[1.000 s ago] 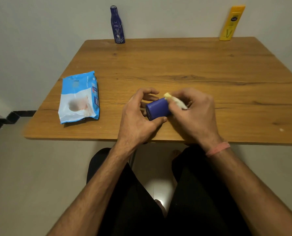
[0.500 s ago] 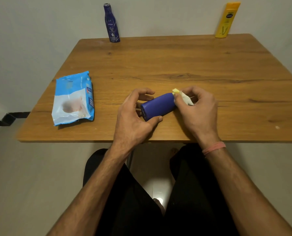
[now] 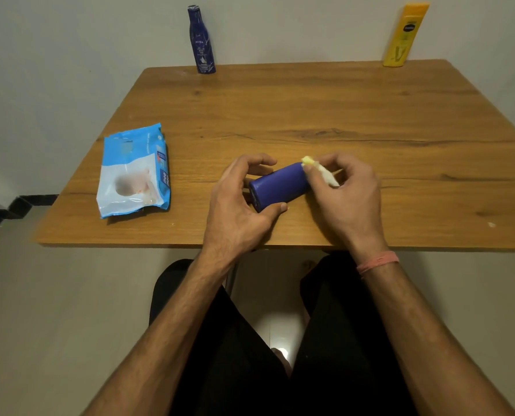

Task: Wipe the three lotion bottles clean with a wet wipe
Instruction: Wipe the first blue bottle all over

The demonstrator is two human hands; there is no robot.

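A short blue lotion bottle (image 3: 280, 185) lies on its side near the table's front edge. My left hand (image 3: 238, 205) grips its near end between thumb and curled fingers. My right hand (image 3: 346, 199) pinches a crumpled wet wipe (image 3: 320, 172) against the bottle's far end. A tall dark blue bottle (image 3: 201, 40) stands upright at the table's back left by the wall. At the back right, a yellow bottle (image 3: 405, 36) leans against the wall.
A blue and white wet-wipe pack (image 3: 134, 172) lies flat on the left of the wooden table (image 3: 340, 115). Below the table's front edge are my legs in dark trousers, and a pale floor.
My right hand has slid the wipe along the blue bottle from its near part toward its far end, uncovering more of the bottle. My left hand keeps its hold.
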